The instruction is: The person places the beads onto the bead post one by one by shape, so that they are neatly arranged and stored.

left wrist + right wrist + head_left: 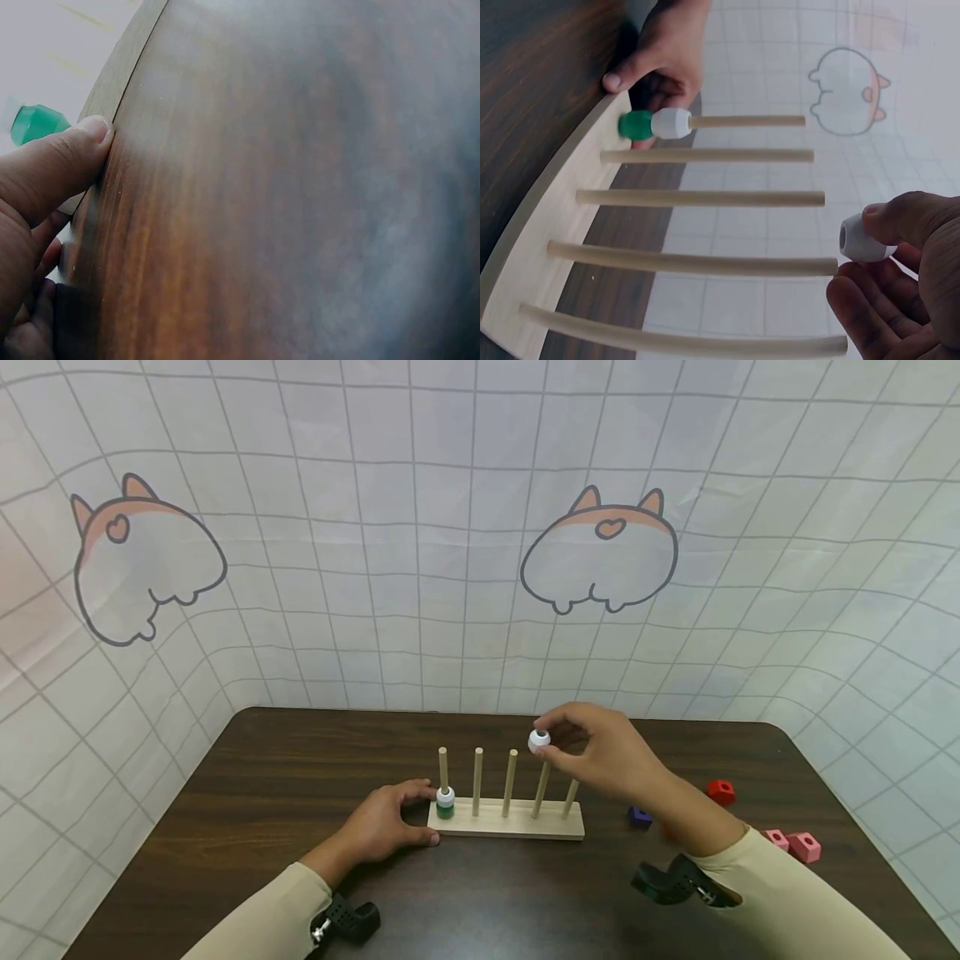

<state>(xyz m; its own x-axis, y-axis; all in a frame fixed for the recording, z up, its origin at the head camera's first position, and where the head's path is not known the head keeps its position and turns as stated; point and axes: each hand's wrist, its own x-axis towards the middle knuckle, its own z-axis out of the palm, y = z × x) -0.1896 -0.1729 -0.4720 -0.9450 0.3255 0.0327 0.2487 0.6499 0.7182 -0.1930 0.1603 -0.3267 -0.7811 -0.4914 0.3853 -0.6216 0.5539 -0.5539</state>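
Note:
A wooden peg board (510, 828) with several upright pegs stands on the dark table. My left hand (381, 823) grips its left end, thumb along the front edge and fingers at the back. On the leftmost peg sit a green bead (635, 125) at the bottom and a white bead (670, 123) above it. My right hand (603, 752) pinches another white bead (862, 238) between thumb and fingers. In the head view this bead is at the top of the fourth peg; in the right wrist view its hole faces the pegs, just off that peg's tip.
To the right on the table (247, 810) lie a red block (721, 792), a dark blue block (640, 817) and pink blocks (805, 847). My right forearm partly covers this group. A white gridded curtain (375, 568) hangs behind the table.

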